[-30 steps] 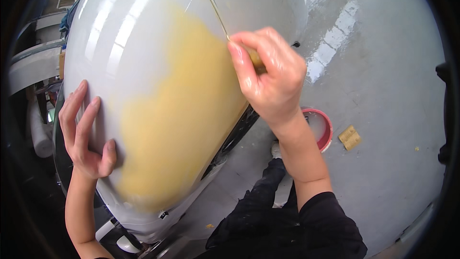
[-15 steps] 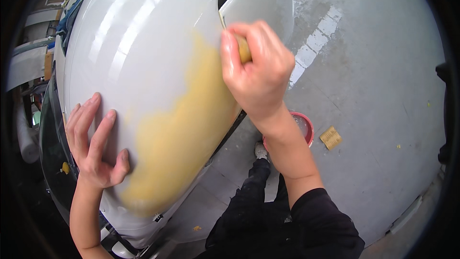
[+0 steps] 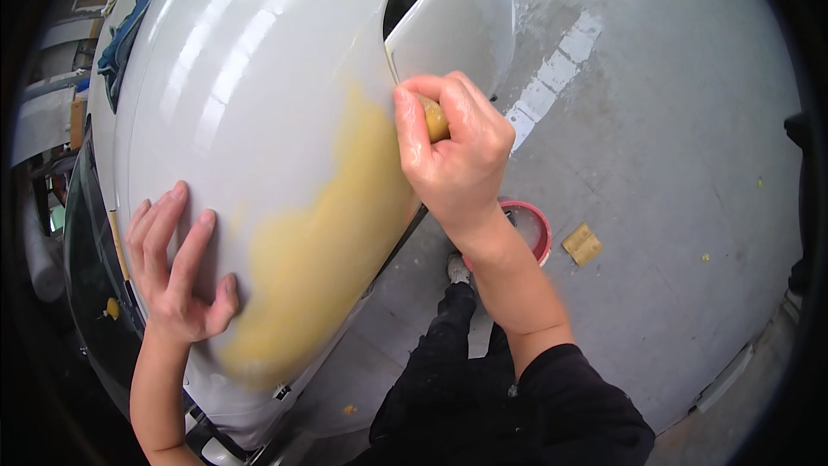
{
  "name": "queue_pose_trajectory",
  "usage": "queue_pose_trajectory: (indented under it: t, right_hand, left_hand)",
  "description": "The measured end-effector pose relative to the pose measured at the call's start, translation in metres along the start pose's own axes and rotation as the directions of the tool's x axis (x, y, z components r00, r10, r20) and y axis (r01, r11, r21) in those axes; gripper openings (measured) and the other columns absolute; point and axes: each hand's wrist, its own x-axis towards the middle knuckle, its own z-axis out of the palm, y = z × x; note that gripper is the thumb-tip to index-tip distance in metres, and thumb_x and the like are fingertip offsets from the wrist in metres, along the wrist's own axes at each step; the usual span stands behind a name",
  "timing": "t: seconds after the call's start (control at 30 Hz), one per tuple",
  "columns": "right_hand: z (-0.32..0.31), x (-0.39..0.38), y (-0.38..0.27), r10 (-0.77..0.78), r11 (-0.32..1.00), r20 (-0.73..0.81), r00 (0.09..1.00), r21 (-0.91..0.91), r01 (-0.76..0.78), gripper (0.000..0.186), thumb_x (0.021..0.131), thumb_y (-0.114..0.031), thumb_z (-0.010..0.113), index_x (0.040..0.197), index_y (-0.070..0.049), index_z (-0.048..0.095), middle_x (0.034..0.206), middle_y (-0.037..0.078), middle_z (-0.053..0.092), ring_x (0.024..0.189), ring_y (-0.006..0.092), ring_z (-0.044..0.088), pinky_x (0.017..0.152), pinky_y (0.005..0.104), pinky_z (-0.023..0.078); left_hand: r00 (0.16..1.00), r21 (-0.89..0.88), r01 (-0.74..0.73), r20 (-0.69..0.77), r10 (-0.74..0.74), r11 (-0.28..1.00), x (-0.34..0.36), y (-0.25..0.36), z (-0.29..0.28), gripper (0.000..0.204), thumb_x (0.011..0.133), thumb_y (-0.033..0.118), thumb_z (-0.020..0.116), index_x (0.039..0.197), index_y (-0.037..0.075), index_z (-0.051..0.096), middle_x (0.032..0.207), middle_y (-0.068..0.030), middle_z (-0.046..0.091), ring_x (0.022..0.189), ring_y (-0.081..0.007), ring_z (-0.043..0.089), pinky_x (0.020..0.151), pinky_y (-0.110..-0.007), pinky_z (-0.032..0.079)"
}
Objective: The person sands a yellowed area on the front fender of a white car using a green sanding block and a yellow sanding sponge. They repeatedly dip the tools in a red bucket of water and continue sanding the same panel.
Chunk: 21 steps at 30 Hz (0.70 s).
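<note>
A white car body panel [image 3: 259, 103] curves in front of me, with a yellow patch of filler [image 3: 328, 242] along its right side. My right hand [image 3: 457, 142] is closed round a yellow-brown piece of sandpaper [image 3: 435, 118], most of it hidden by the fingers. It works at the panel's right edge, beside the gap and the filler's upper end. Fingers spread, my left hand [image 3: 181, 280] rests on the white surface to the left of the patch and holds nothing.
A second white panel [image 3: 457, 26] juts out beyond the gap. On the grey floor [image 3: 655, 164] stand a red-rimmed bucket [image 3: 545, 237], partly behind my right forearm, and a yellow-brown sheet [image 3: 582, 244]. Blue cloth [image 3: 125, 39] lies at the far left, above dark glass [image 3: 99, 267].
The view has shifted a little, carrying panel and hands lower in the picture. Against the panel, my right hand has slid slightly nearer along the edge; the left hand keeps its place.
</note>
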Motion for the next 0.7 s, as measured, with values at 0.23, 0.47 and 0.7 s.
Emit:
queue_pose_trajectory:
  t: [0.23,0.47,0.7]
  right_hand:
    - [-0.005,-0.011,0.009,-0.049,0.997,0.062,0.997,-0.053,0.052,0.009,0.084,0.004,0.076,0.085,-0.002,0.068,0.070,0.009,0.062,0.055,0.0216,0.057,0.050,0.0316,0.042]
    - [0.000,-0.004,0.013,-0.080,0.996,0.020,0.997,0.039,0.079,0.011,0.081,0.007,0.075,0.083,-0.001,0.069,0.067,0.008,0.060,0.052,0.0207,0.054,0.048,0.0309,0.040]
    - [-0.006,-0.014,0.015,-0.093,0.990,-0.046,0.995,0.097,0.097,0.014,0.078,0.005,0.078,0.084,-0.005,0.070,0.067,0.006,0.058,0.051,0.0214,0.054,0.047,0.0328,0.040]
  left_hand:
    - [1.000,0.007,0.002,0.005,-0.002,1.000,-0.002,-0.001,0.001,0.063,0.075,0.030,0.068,0.131,0.001,0.069,0.143,-0.0308,0.059,0.130,-0.0453,0.057,0.114,-0.060,0.040]
    - [1.000,0.021,-0.021,0.009,0.021,1.000,-0.006,-0.005,0.002,0.063,0.079,0.032,0.066,0.132,-0.001,0.067,0.143,-0.0331,0.058,0.130,-0.0481,0.056,0.114,-0.061,0.040]
    - [1.000,0.039,-0.017,0.023,0.016,0.999,-0.008,-0.005,0.002,0.064,0.082,0.035,0.065,0.133,-0.003,0.065,0.142,-0.0360,0.056,0.131,-0.0496,0.055,0.113,-0.062,0.040]
